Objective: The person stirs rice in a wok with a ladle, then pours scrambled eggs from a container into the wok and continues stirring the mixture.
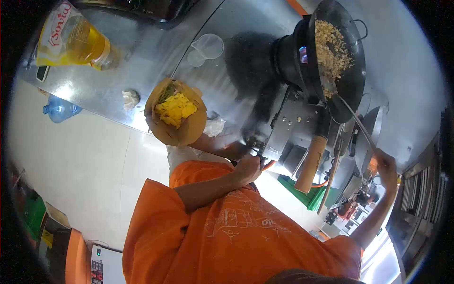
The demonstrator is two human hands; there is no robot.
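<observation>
My right hand (pixel 387 165) is closed round the long thin handle of a metal cooking spatula (pixel 354 116). The spatula's head reaches into a dark wok (pixel 355 66), among brown, grainy food like fried rice (pixel 332 49). The wok sits tilted in view on a burner (pixel 291 59), with a blue flame showing at its side. My left hand (pixel 249 169) is closed at a dark stove knob (pixel 259 158) on the front of the gas stove (pixel 283 125); its fingertips are partly hidden. A cardboard food box (pixel 189 135) with yellow scrambled egg and something green stands near the counter's edge.
On the steel counter (pixel 142 52) are an oil bottle (pixel 78 40), a clear measuring cup (pixel 209 46) and crumpled white wads (pixel 130 99). A wooden wok handle (pixel 311 163) juts over the stove's front. A blue water jug (pixel 61 110) and a green bin (pixel 302 191) stand below.
</observation>
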